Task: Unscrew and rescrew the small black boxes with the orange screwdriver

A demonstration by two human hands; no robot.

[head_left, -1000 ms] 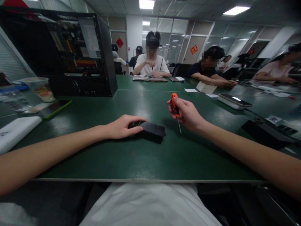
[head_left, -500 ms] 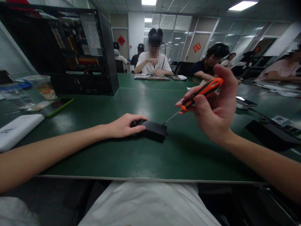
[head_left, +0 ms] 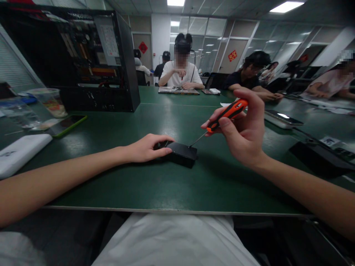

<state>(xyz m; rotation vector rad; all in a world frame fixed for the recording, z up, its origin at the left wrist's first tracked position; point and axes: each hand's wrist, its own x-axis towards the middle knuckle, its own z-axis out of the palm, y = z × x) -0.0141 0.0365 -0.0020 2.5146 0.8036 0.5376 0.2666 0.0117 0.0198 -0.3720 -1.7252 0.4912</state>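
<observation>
A small black rectangular box [head_left: 183,153] lies on the green table [head_left: 144,188]. My left hand [head_left: 149,147] is closed around its left end, thumb on the near side and fingers over the far side. In my right hand [head_left: 244,129] is an orange and black screwdriver [head_left: 229,114], gripped by its handle and slanting down to the left. Its thin shaft meets the top of the box near the right end, where a small screw or hole seems to be; the exact contact is too small to make out.
An open computer case [head_left: 127,74] stands at the back left. A green-edged phone [head_left: 69,125], a plastic cup [head_left: 52,103] and a white box [head_left: 23,153] are on the left. Right lie another phone [head_left: 284,118] and a black object [head_left: 318,159]. A person [head_left: 180,74] sits opposite.
My right hand and the screwdriver have moved left and slightly down, with the tip shifting a little left on the box. My left hand and the box have stayed put.
</observation>
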